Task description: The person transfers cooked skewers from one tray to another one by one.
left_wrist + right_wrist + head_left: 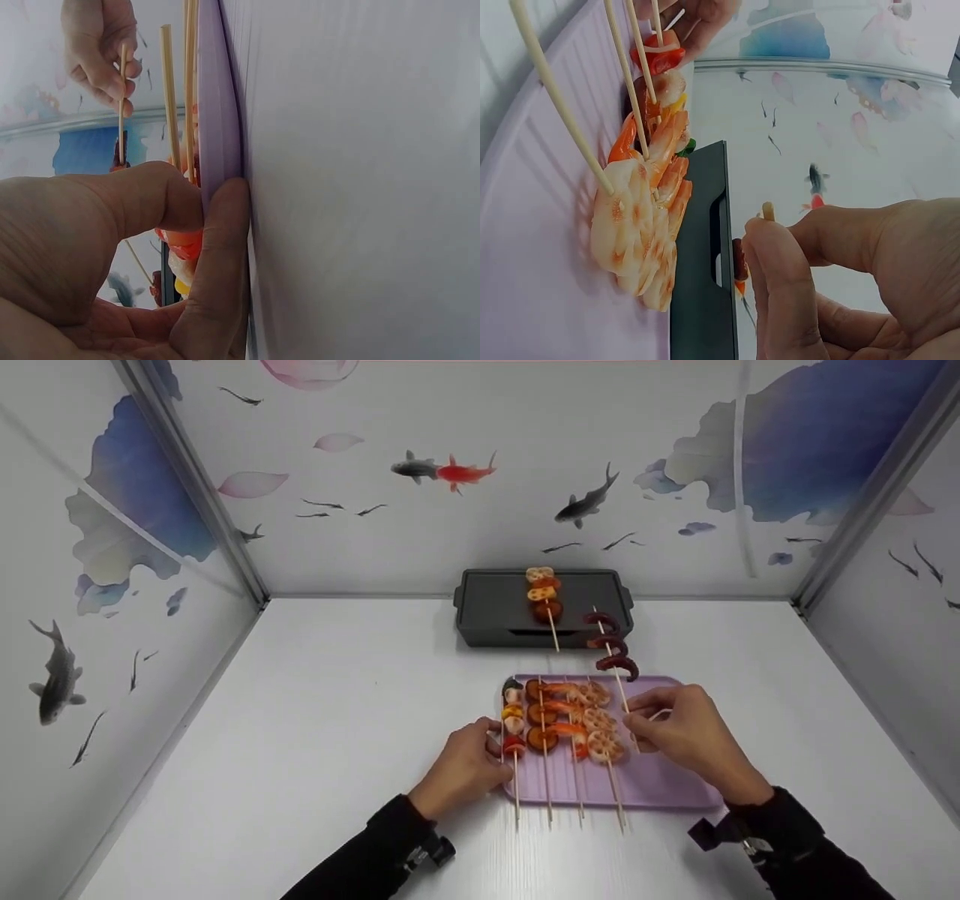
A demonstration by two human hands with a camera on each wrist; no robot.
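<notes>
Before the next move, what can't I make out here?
Tentacle skewer: right wrist view, mostly hidden by the right hand.
Dark grill: right wrist view, cut off by the bottom edge.
Left hand: right wrist view, cut off by the top edge.
Purple tray: left wrist view, cut off by the top edge.

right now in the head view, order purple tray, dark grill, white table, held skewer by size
By visible area, largest first:
1. White table
2. Purple tray
3. Dark grill
4. Held skewer
</notes>
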